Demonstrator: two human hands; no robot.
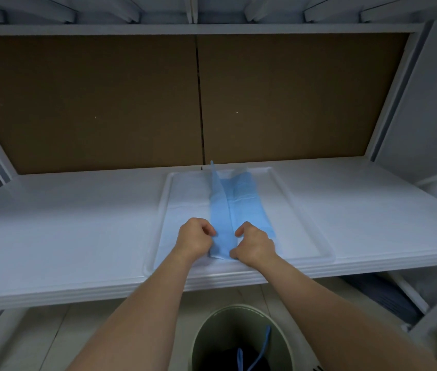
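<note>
a plain light blue cloth [238, 210] is lying in a clear tray [305, 210] on a white shelf [78, 223], a brown back panel [91, 103] is showing behind, and a pale green bin [212, 336] is sitting below.

Both hands pinching the near end of a folded blue sheet [238, 212] lying in a clear tray [305, 218] on the white worktop [78, 223]: left hand [194, 238], right hand [254, 245]. Green bin [204, 341] below.

Both bare forearms stretch forward from below, drawing closer toward the wrists. The left hand [195, 238] and the right hand [255, 245] lie knuckles-up and near each other, fingers curled. Each pinches one side of the near end of a long, folded light-blue paper sheet [238, 210].
</note>
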